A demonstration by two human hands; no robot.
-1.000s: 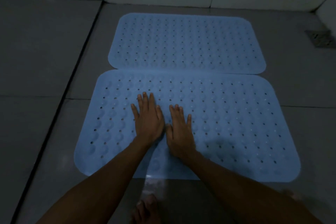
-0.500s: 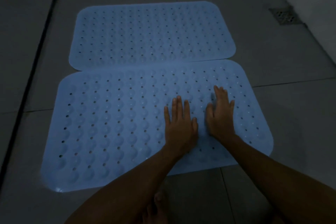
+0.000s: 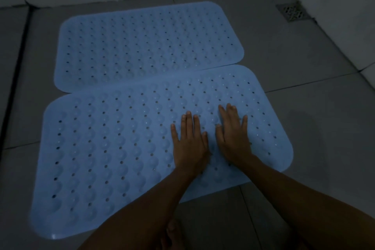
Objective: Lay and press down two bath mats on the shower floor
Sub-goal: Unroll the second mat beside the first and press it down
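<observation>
Both mats were down on the shower floor (image 3: 304,107). My left hand (image 3: 189,144) and right hand (image 3: 233,138) lay flat, fingers straight, pressing the near mat (image 3: 121,148)'s right half. Far mat (image 3: 142,46) flat; near mat's left end probably unpressed.

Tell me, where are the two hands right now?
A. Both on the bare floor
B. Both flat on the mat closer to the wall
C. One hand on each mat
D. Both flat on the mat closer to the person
D: the left hand and the right hand lie flat, fingers spread, on the near mat, toward its right end; the far mat is untouched.
</observation>
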